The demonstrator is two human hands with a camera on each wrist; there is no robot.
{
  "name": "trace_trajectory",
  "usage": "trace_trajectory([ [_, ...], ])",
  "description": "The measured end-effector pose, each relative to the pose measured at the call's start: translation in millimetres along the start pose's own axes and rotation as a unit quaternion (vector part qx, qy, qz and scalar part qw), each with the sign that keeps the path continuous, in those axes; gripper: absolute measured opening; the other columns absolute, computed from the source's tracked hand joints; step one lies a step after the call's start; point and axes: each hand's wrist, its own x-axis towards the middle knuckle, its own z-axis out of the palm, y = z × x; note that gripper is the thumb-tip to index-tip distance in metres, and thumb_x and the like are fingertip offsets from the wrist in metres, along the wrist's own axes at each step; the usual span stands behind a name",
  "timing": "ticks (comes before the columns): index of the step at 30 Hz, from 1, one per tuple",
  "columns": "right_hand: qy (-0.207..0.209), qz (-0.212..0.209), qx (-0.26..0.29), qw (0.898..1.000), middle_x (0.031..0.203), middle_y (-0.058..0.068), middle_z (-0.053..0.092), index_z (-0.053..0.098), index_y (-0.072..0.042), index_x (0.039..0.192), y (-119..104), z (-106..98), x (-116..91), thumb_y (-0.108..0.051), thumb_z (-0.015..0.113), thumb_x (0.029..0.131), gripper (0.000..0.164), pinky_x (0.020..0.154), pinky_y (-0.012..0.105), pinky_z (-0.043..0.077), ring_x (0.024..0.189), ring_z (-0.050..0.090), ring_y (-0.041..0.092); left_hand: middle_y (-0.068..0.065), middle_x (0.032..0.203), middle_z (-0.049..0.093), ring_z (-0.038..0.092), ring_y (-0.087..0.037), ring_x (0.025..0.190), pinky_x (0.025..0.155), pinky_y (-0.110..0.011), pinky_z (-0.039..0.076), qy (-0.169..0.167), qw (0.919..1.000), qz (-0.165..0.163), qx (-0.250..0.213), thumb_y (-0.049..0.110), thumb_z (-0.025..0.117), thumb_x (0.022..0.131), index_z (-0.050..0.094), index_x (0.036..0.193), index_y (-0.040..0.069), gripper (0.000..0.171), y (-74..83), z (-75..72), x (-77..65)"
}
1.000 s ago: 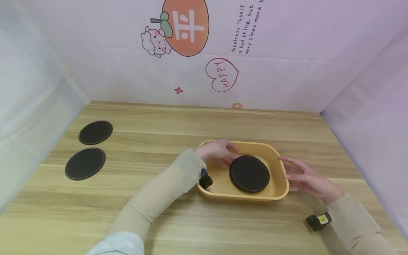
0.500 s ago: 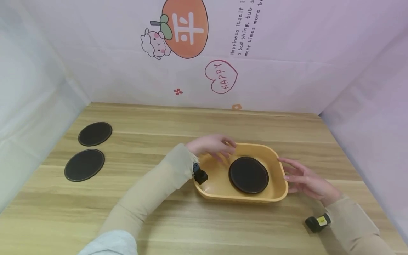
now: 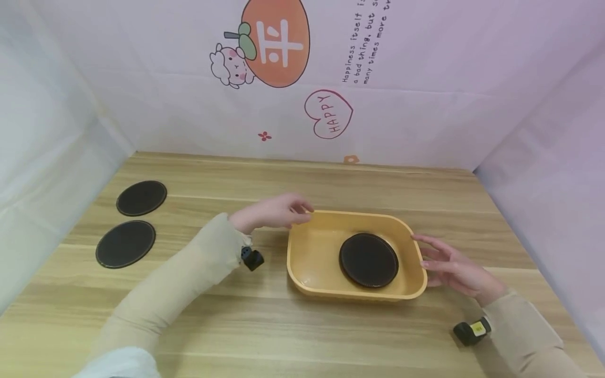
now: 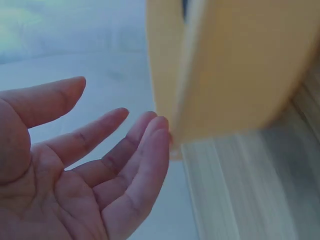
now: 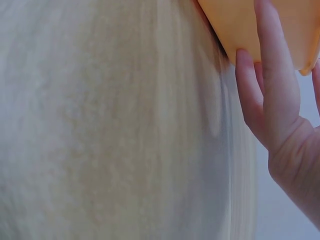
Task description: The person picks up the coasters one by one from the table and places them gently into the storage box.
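Note:
A yellow-orange plastic basin stands on the wooden table, right of centre in the head view. Inside it, towards its right end, lies a round black disc. The left hand is at the basin's back left corner, fingertips close by the rim. In the left wrist view that hand has parted, loosely bent fingers and holds nothing. At the opposite end, the right hand touches the basin's outer wall and rim. Its long fingers lie extended against the wall in the right wrist view.
Two more black discs lie flat at the left of the table. White cloth walls enclose the back and both sides, and the back one bears printed drawings and words. Each wrist wears a small black camera.
The left hand has come out of the basin, moving left to its back left corner. The basin has shifted slightly left, while the right hand stays at its right end.

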Motion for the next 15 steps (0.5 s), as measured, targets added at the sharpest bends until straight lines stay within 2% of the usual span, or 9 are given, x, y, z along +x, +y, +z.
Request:
trace_trajectory([
  [3,-0.002,-0.001,0.0,1.0,0.136,-0.016,0.046,0.037,-0.031,0.141,1,-1,-1,0.009,0.033,0.097,0.06,0.085,0.047,0.053,0.117,0.056,0.018,-0.016,0.126,0.058,0.057,-0.026,0.114,0.09,-0.034,0.052,0.019,0.9995,0.014,0.023,0.02,0.055,0.096,0.053,0.13,0.003,0.038,-10.2,-1.6,-11.2],
  [8,0.003,0.002,-0.005,1.0,0.135,-0.018,0.044,0.036,-0.031,0.141,3,-1,-2,0.009,0.034,0.097,0.06,0.086,0.047,0.053,0.117,0.057,0.018,-0.016,0.122,0.061,0.058,-0.027,0.112,0.096,-0.04,0.048,0.049,0.9977,0.032,0.034,0.021,0.057,0.095,0.055,0.128,0.001,0.039,-34.3,-0.2,-33.1],
  [13,0.005,0.005,-0.008,1.0,0.135,-0.019,0.044,0.036,-0.032,0.142,3,0,1,0.008,0.035,0.097,0.06,0.086,0.047,0.052,0.117,0.056,0.017,-0.027,0.129,0.053,0.053,-0.039,0.115,0.097,-0.05,0.045,0.095,0.9941,0.022,0.047,0.017,0.052,0.097,0.047,0.133,-0.005,0.043,-71.1,-5.9,-73.1],
  [15,0.004,0.003,-0.006,1.0,0.135,-0.018,0.045,0.036,-0.031,0.142,1,1,2,0.008,0.035,0.097,0.06,0.086,0.046,0.053,0.117,0.056,0.017,-0.03,0.135,0.047,0.048,-0.045,0.12,0.098,-0.055,0.042,0.116,0.9915,0.001,0.058,0.018,0.05,0.098,0.042,0.136,-0.006,0.046,-85.5,-12.2,-93.9],
])
